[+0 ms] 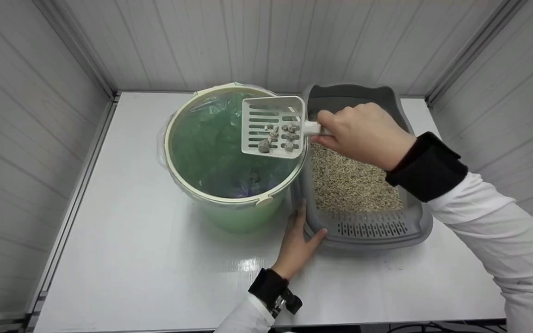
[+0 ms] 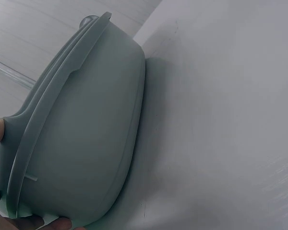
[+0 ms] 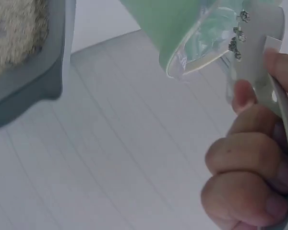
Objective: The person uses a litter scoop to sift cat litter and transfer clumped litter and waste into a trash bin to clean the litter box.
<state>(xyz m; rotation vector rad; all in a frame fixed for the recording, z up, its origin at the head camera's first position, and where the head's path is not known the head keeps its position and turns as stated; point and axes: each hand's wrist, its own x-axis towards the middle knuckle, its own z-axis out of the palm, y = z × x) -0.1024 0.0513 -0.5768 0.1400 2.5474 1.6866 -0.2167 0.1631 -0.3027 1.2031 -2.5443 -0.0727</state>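
In the head view, my right hand (image 1: 368,134) grips the handle of a white slotted litter scoop (image 1: 279,138). Several grey clumps (image 1: 264,146) lie on the scoop, which hangs above the right side of a green bucket (image 1: 243,217) with a clear bag lining it. The right wrist view also shows fingers (image 3: 245,153) curled round the handle. A grey litter box (image 1: 373,240) stands to the bucket's right, with tan granular litter (image 1: 354,185) inside. My left hand (image 1: 296,243) holds the box's near left corner, thumb on the rim and fingers along the side.
Both containers stand on a white table (image 1: 137,240), the box close against the bucket. Pale panel walls (image 1: 266,41) enclose the back and sides. A small dark lump (image 1: 254,176) shows down inside the bucket. Black cables (image 1: 428,327) run below the table's front edge.
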